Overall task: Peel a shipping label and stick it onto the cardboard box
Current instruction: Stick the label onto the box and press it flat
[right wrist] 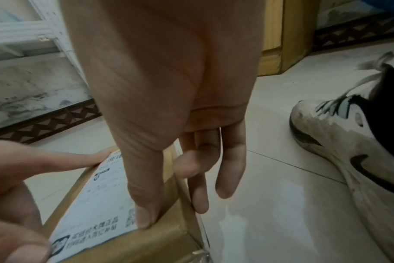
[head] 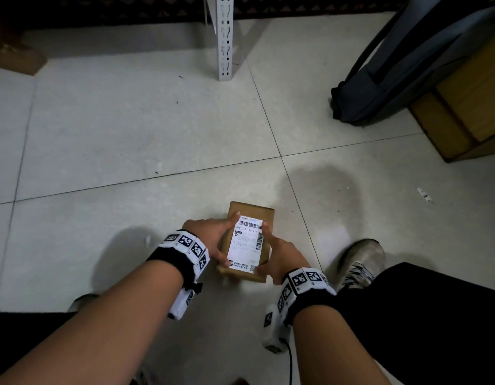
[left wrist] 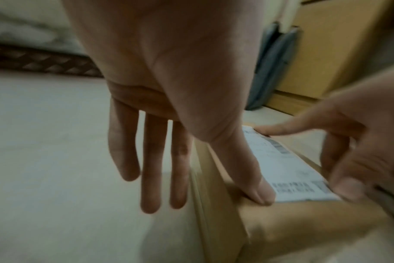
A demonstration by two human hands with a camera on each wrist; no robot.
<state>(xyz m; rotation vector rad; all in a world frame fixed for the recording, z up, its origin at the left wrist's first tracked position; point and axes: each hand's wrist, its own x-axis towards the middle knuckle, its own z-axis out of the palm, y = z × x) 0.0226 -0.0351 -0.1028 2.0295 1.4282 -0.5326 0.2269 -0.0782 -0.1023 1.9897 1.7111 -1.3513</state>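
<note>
A small brown cardboard box lies on the tiled floor between my knees. A white shipping label with barcodes lies flat on its top face. My left hand touches the label's left edge, with the forefinger at the far corner and the thumb at the near corner. Its other fingers hang straight beside the box. My right hand mirrors it on the right edge, thumb pressed on the label near the QR code. Neither hand grips anything.
A white metal shelf post stands at the back. A dark grey bag leans on large cardboard boxes at the right. Another box sits far left. My shoe is just right of the small box; a paper scrap lies further right.
</note>
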